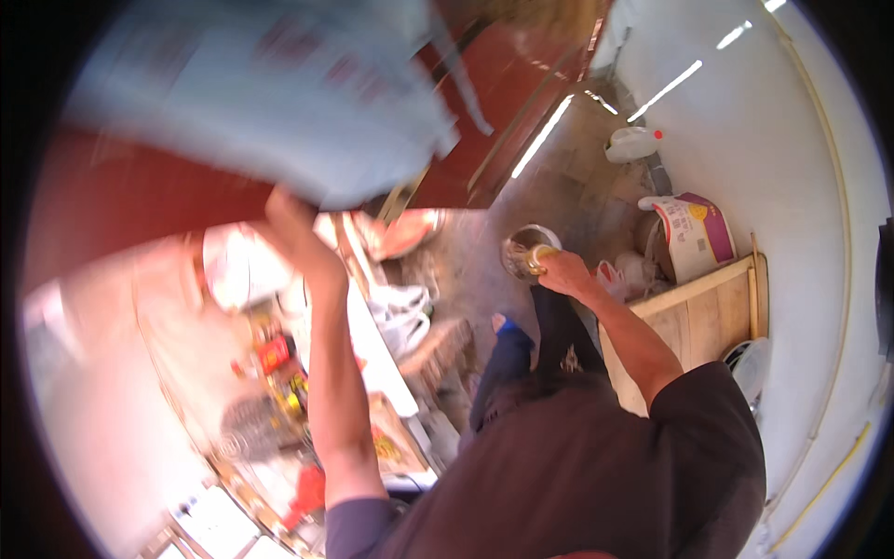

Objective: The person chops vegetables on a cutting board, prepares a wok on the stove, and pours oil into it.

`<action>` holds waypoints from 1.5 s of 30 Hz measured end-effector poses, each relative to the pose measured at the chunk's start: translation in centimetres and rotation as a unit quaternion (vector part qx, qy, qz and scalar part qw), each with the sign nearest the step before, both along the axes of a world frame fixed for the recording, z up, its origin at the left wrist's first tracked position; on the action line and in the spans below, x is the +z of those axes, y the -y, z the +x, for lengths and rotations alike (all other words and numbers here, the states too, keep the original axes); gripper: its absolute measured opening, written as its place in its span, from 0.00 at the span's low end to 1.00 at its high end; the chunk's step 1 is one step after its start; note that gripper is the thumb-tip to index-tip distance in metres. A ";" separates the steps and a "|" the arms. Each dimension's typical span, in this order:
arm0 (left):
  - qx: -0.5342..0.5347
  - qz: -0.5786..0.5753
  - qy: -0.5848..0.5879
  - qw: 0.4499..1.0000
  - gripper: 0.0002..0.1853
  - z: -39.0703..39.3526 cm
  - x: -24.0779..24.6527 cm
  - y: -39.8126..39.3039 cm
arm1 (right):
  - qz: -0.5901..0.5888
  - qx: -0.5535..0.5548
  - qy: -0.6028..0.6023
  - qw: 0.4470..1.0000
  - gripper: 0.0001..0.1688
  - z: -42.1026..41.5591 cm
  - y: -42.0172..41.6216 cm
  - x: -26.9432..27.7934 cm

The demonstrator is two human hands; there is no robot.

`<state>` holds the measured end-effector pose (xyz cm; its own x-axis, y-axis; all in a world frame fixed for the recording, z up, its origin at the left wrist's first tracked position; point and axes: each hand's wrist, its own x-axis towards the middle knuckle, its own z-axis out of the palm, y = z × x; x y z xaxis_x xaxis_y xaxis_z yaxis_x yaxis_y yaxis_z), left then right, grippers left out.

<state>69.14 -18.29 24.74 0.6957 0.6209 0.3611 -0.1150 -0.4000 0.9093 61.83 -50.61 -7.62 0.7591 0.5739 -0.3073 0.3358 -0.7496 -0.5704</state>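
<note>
My right hand is closed around the yellowish handle of a small round pan with a pale rim. The pan is held out in front of my legs, and what is inside it is not clear. My left hand is raised at the left, blurred, by the lower edge of a pale blue hanging cloth with reddish marks. Behind the cloth is a dark red door. Whether my left fingers grip the cloth or the door edge cannot be made out.
A wooden cabinet stands at my right, with a printed carton and plastic bags beyond it. A plastic jug with a red cap is near the white wall. At my left, a cluttered counter holds bottles and packets.
</note>
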 end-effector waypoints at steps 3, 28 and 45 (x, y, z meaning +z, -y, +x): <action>-0.056 0.096 -0.054 0.992 0.19 -2.0 0.6 0.7 | -0.001 0.100 0.007 0.995 0.11 -3.7 -4.7 8.8; -0.086 0.199 -0.233 0.948 0.13 -46.8 -1.5 2.6 | 0.187 0.580 0.045 0.791 0.09 -22.5 -21.1 33.3; -0.028 0.058 -0.319 0.946 0.22 -57.7 1.1 7.9 | 0.246 0.711 0.037 0.658 0.07 -30.3 -20.6 34.5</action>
<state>11.47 -26.18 25.79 0.8257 0.5585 -0.0799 0.4182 -0.5108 0.7511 31.54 -30.03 26.85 -0.6494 0.7366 0.1889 0.5388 0.6211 -0.5692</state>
